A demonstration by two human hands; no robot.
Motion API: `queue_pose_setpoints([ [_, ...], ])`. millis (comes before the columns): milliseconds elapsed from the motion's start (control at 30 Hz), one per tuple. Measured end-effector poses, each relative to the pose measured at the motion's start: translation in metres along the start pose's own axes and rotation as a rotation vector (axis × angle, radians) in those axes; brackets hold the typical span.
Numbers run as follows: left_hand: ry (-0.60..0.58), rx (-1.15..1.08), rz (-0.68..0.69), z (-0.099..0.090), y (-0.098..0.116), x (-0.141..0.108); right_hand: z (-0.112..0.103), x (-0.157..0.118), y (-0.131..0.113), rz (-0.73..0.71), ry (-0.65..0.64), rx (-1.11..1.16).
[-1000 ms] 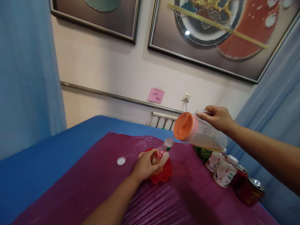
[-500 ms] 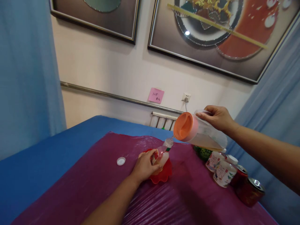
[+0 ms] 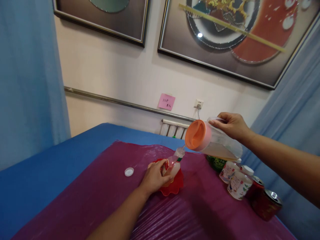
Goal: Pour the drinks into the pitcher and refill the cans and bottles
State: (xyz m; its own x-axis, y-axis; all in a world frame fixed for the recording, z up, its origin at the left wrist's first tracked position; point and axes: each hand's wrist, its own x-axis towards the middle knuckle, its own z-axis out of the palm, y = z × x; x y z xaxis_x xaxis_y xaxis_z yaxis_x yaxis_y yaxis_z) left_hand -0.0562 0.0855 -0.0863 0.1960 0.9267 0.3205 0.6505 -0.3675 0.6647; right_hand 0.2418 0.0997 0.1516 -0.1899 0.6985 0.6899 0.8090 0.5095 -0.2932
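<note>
My left hand is wrapped round a clear bottle with a red label, its open neck leaning to the right. Under the bottle lies a red dish with a wavy rim. By its handle, my right hand grips a clear plastic pitcher with an orange lid. The pitcher is tipped to the left, and a thin stream runs from its lid to the bottle's mouth. Some yellowish liquid lies along the pitcher's lower side. A white cap rests left of my left hand.
To the right stand two lidded bottles with printed labels, two dark red cans and a green item. Purple plastic sheeting covers part of the blue surface. Blue curtains hang at both sides.
</note>
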Motion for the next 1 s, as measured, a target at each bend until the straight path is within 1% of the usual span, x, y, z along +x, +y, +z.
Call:
queue_pose_setpoints([
  [500,-0.01,0.0,0.007,0.001,-0.0029,0.001,0.0005,-0.0008,0.0019,-0.007,0.013,0.008],
  [1000,0.011,0.0,0.016,0.0049,-0.0069,0.0021,0.0007,-0.001,0.0024,-0.022,0.013,-0.003],
])
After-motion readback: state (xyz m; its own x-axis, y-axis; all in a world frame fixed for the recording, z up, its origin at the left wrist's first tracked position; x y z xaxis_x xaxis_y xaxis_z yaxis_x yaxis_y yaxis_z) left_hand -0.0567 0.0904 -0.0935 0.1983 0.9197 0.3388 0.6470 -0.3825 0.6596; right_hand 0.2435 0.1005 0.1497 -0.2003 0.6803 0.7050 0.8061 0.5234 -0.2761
